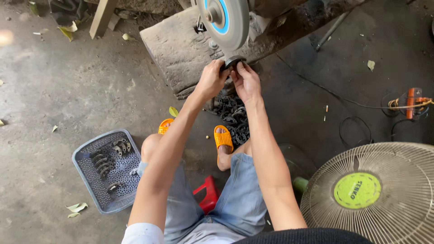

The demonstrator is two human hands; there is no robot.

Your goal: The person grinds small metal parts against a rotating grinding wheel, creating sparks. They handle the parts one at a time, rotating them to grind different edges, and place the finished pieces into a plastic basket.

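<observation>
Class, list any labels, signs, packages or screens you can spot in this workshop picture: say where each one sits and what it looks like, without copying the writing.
Fan badge: round label at the hub of the cream fan grille, lower right; lime green with dark lettering.
Wheel disc: blue ring on the grinding wheel's side, top centre, above both hands; too blurred to tell whether it is printed.
No packages, signs or screens show.

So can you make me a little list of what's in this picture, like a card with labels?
Left hand: grips a dark curved metal piece
Right hand: grips the same piece
Grinding wheel: grey with a blue ring, the piece is pressed to its lower edge
Basket: grey plastic, on the floor, holding more curved pieces
Pile: dark metal parts by the orange sandals
Fan: beige, lower right
</observation>
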